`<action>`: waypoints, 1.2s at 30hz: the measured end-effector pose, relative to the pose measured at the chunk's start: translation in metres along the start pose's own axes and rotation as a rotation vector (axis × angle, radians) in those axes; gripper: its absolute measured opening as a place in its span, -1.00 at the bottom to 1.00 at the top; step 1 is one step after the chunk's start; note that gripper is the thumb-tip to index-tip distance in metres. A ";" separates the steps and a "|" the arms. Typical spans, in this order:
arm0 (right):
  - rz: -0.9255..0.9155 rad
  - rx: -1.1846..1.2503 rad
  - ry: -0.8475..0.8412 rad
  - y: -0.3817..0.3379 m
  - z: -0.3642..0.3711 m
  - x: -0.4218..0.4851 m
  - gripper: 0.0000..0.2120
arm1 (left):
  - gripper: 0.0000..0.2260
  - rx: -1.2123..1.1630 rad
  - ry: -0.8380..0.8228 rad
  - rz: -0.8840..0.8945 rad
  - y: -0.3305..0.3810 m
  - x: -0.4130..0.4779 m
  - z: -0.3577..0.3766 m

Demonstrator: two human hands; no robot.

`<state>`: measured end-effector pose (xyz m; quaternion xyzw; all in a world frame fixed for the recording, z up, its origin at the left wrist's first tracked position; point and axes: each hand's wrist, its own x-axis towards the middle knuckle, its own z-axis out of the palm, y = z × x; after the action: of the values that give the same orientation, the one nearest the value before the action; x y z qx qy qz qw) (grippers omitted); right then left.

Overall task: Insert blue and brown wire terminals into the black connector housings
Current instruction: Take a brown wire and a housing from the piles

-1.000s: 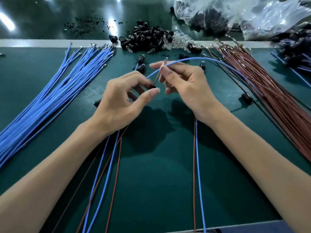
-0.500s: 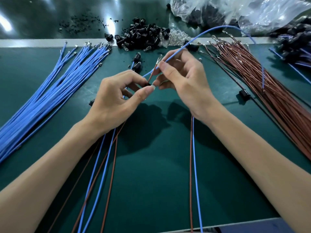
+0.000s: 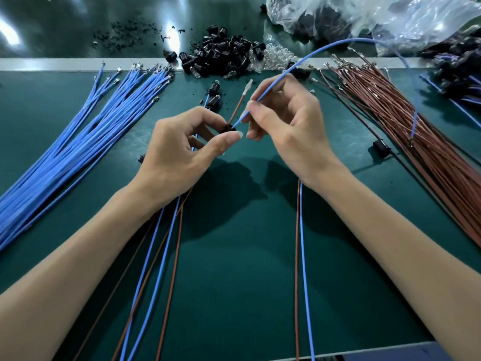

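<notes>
My left hand (image 3: 179, 155) pinches a small black connector housing (image 3: 228, 128) between thumb and fingers above the green mat. A brown wire (image 3: 237, 108) with a bare metal terminal at its tip sticks up out of that grip. My right hand (image 3: 286, 121) pinches a blue wire (image 3: 299, 64) close to its end, and that end meets the top of the housing. The blue wire arcs up and right, then drops onto the brown bundle. Whether its terminal is inside the housing is hidden by my fingers.
A blue wire bundle (image 3: 78, 142) fans across the left, a brown wire bundle (image 3: 416, 131) across the right. Loose black housings (image 3: 223, 56) pile at the back, with plastic bags (image 3: 364, 19) behind. Finished wire pairs (image 3: 299, 256) lie under my wrists. One housing (image 3: 381, 148) lies at right.
My right hand has brought the blue wire's end down to the housing in my left hand. The blue wire's loop has lifted higher, and both hands have shifted slightly.
</notes>
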<state>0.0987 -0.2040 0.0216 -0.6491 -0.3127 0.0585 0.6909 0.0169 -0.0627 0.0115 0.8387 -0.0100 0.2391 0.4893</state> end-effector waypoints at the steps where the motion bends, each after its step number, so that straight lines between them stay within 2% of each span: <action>1: 0.002 -0.016 -0.011 0.000 0.000 0.000 -0.84 | -0.89 0.002 0.000 -0.002 0.001 0.000 0.000; 12: -0.003 0.022 0.003 -0.004 -0.004 0.000 -0.84 | -0.86 0.000 0.004 -0.008 0.001 0.000 0.001; 17: -0.004 -0.104 -0.049 0.000 -0.002 -0.001 -0.83 | -0.86 0.018 -0.007 -0.005 0.000 0.000 0.001; 21: -0.053 -0.076 0.013 -0.001 -0.004 -0.001 -0.80 | -0.85 -0.005 0.009 -0.009 -0.001 -0.001 0.001; 25: -0.038 -0.154 -0.057 0.001 -0.002 -0.002 -0.76 | -0.81 0.019 0.010 -0.002 -0.001 -0.001 0.001; 29: -0.036 -0.077 -0.016 0.000 -0.003 -0.001 -0.79 | -0.85 -0.007 0.016 -0.014 -0.001 0.001 0.000; 33: 0.002 -0.088 -0.076 0.001 -0.002 -0.002 -0.82 | -0.86 -0.008 0.019 -0.021 -0.001 0.001 -0.001; 36: 0.000 -0.067 -0.042 0.001 -0.005 0.000 -0.82 | -0.86 -0.026 0.026 -0.031 -0.001 0.002 -0.001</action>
<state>0.1014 -0.2084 0.0209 -0.6706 -0.3292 0.0616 0.6619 0.0185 -0.0611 0.0113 0.8292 0.0063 0.2423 0.5037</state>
